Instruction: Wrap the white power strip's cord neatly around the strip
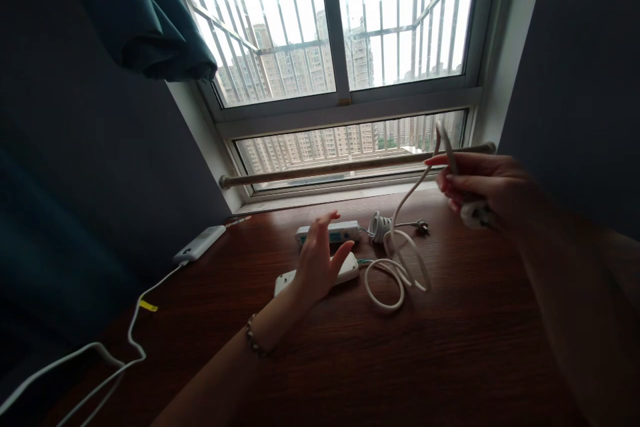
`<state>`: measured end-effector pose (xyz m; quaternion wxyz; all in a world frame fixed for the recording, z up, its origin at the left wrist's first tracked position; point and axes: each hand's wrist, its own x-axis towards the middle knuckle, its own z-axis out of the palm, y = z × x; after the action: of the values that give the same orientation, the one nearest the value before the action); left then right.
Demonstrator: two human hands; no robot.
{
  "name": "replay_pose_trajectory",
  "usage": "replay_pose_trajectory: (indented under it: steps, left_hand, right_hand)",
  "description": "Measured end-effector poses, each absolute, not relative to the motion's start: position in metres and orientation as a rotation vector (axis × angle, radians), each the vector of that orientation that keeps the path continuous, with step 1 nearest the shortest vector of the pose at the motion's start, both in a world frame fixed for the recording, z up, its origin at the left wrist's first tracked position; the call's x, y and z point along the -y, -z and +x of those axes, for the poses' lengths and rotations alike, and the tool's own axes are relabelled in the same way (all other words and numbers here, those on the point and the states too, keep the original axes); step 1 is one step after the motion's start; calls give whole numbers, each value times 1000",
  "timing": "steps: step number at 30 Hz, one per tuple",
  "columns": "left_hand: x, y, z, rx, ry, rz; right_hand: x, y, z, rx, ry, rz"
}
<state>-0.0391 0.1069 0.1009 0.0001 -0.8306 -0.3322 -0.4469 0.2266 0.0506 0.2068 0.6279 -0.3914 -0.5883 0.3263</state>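
While the open left hand (pixel 320 260) half-hides a power strip (pixel 350 269), the right hand (pixel 480 187) grips a blurred cable (pixel 400 210).

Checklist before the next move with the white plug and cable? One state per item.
1. Right hand grips white plug: ok.
2. Left hand pressing near power strip: cannot tell, it hovers over it.
3. White cable slack: ok, loops lie on desk.
4. Cable untangled: not ok, loops overlap.
5. Far power strip apart from loops: ok.
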Motion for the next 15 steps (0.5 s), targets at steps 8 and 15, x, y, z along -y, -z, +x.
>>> replay_pose_trajectory:
  steps: [8,15]
  left_hand:
    - [-144,-62,-55,1785,202,-2775]
    - [-144,-65,-63,1891,261,-2858]
  right_hand:
    - [-22,-224,243,1184,-214,-1024]
    - [-19,-222,250,1103,-30,-833]
